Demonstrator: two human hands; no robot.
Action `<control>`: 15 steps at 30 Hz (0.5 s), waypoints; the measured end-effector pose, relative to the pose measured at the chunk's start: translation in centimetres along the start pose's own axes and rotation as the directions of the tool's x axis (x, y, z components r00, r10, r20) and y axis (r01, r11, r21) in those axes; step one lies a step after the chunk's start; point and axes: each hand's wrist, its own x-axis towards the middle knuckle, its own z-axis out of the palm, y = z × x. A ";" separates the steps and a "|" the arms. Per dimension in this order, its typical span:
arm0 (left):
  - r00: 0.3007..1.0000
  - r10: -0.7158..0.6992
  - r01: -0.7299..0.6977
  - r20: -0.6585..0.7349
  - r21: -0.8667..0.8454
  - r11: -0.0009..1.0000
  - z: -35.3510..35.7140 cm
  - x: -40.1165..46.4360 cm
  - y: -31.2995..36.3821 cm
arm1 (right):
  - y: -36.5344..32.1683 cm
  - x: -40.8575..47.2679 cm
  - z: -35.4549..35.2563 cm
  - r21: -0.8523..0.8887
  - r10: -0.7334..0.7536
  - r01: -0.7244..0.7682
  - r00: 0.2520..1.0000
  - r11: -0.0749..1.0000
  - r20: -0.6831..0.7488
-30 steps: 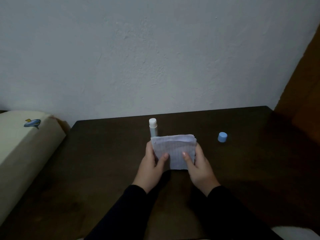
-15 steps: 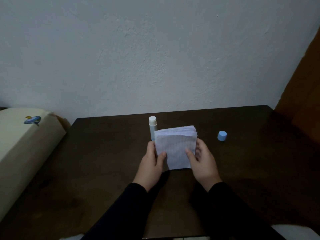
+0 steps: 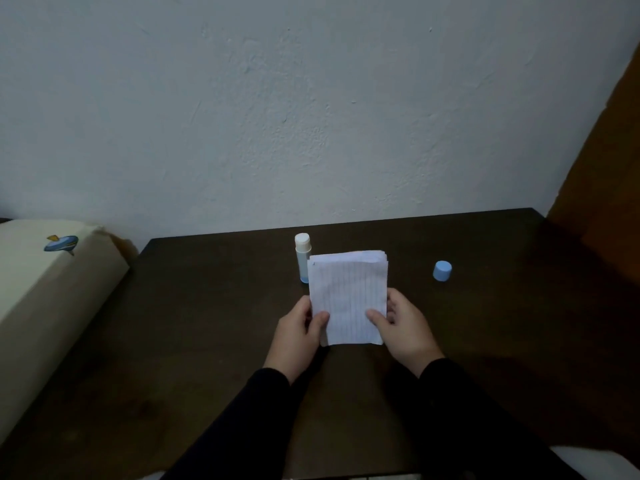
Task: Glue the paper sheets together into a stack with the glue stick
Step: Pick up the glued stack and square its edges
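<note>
Two hands, left hand (image 3: 298,332) and right hand (image 3: 403,327), pinch the paper stack (image 3: 348,299) upright, squaring edges. Next, likely: grab uncapped glue stick (image 3: 302,256), far left.

The table (image 3: 207,341) filling the lower half of the frame is dark brown wood with a dull, faintly streaked finish. The paper sheets (image 3: 348,296) at the centre are thin, matt, lined paper, their top edges slightly ragged and fanned. Just left of them, the glue stick (image 3: 302,258) looks like smooth plastic, white above and blue at the base. The cap (image 3: 442,270) at centre right is smooth pale-blue plastic. The wall (image 3: 311,109) across the top is rough, matt plaster. The sleeves (image 3: 249,420) at the bottom are dark matt cloth.
</note>
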 end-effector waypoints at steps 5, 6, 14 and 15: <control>0.998 -0.058 0.057 -0.015 -0.039 0.998 0.2 2.2 0.5 | -1.1 1.8 -1.8 -0.071 -0.046 0.047 0.999 0.996 0.015; 0.997 -0.067 0.064 -0.038 -0.063 0.996 0.4 2.8 0.5 | -1.2 2.4 -2.2 -0.095 -0.044 0.044 0.999 0.994 0.008; 0.931 -0.118 0.102 -0.346 -0.065 0.993 -0.5 7.3 -0.3 | -0.4 5.8 -4.1 -0.209 0.063 -0.068 0.998 0.975 -0.031; 0.931 -0.122 0.108 -0.344 -0.060 0.992 -0.7 7.9 -0.5 | -0.3 6.0 -4.0 -0.224 0.078 -0.083 0.997 0.971 -0.030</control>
